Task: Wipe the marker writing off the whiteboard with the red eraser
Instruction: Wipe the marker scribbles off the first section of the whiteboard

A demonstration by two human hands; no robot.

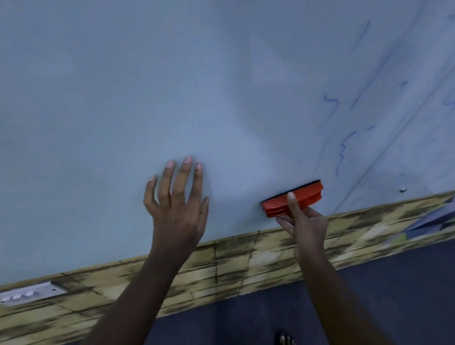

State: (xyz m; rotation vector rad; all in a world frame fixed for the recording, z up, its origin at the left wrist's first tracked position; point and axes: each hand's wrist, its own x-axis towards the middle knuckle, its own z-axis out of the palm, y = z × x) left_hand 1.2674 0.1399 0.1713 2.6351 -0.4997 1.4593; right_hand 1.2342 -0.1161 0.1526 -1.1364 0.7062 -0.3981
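Red plastic stands out low on the pale whiteboard [159,82]: the red eraser [293,198] sits at about five o'clock in the view, its dark felt edge turned toward the board and apparently against it. The right hand [304,226] pinches it from below, thumb underneath and a finger laid over the back — a grip closed on the eraser, seemingly so the pad can be pressed flat and dragged sideways. The left hand [177,203], near six o'clock, lies open with fingers spread and pointed up the board, holding nothing; it looks like a brace to steady the body while the other arm wipes. Blue marker writing [340,147] remains as faint squiggles and streaks toward two and three o'clock, just up and right of the eraser, so the next strokes probably go that way. Below the board runs a wood-patterned strip [228,267], with dark floor [407,294] under it.
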